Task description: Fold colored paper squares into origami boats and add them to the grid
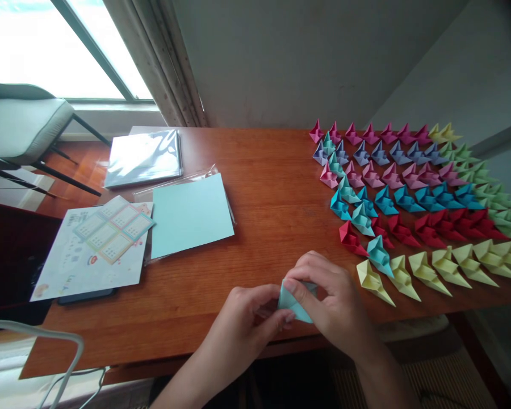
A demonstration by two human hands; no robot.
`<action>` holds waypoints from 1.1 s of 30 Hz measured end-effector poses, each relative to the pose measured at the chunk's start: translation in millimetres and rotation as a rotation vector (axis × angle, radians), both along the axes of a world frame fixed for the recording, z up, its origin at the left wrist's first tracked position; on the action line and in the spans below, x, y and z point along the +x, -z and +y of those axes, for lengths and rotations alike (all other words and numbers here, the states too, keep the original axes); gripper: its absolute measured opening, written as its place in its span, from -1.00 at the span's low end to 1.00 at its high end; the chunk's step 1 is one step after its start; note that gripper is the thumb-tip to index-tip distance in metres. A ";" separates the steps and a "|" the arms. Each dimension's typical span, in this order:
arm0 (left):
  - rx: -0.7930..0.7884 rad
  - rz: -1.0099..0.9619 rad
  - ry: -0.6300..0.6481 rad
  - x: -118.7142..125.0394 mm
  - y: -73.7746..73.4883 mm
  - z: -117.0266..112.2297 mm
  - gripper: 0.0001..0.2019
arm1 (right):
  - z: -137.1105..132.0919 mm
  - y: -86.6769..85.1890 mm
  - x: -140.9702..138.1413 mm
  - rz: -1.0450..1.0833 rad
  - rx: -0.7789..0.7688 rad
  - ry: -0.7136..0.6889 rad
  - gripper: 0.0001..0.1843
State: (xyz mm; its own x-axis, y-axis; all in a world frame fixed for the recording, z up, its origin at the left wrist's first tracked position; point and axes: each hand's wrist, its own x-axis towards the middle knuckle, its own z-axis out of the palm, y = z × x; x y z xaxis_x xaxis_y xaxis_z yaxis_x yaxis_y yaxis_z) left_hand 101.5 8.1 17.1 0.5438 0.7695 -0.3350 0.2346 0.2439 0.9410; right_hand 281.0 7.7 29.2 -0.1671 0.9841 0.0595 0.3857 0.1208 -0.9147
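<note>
Near the front edge of the wooden table (264, 187), both hands pinch a small, partly folded piece of light blue paper (293, 304). My left hand (249, 318) grips its left side with thumb and fingers closed. My right hand (330, 298) curls over the top and right side, fingers pressed on the fold. A flat sheet of the same light blue paper (189, 213) lies on a clear wrapper to the left.
Rows of several folded paper shapes in pink, purple, blue, red, yellow and green (413, 193) cover the table's right side. A plastic-wrapped paper pack (145, 156) and a printed sheet (97, 244) lie at the left. A chair (21, 122) stands by the window.
</note>
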 end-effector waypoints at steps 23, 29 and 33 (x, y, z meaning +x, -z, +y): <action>-0.152 -0.211 -0.410 1.0 -3.0 5.7 -0.83 | -15.0 9.7 -2.6 0.021 -0.118 0.197 -0.78; -0.231 -0.212 -0.382 3.0 -2.5 5.3 -0.78 | -9.0 4.9 1.4 0.029 -0.070 0.195 -0.80; -0.274 -0.231 -0.367 5.3 -5.0 4.2 -0.76 | -3.1 9.0 -1.7 0.071 -0.038 0.238 -0.80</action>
State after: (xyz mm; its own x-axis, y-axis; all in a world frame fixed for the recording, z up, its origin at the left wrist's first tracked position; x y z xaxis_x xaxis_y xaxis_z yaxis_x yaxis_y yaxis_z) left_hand 106.8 12.3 22.1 0.3382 0.8241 -0.4543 -0.1195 0.5165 0.8479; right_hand 279.3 4.6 20.2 0.0731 0.9970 0.0247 0.3339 -0.0011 -0.9426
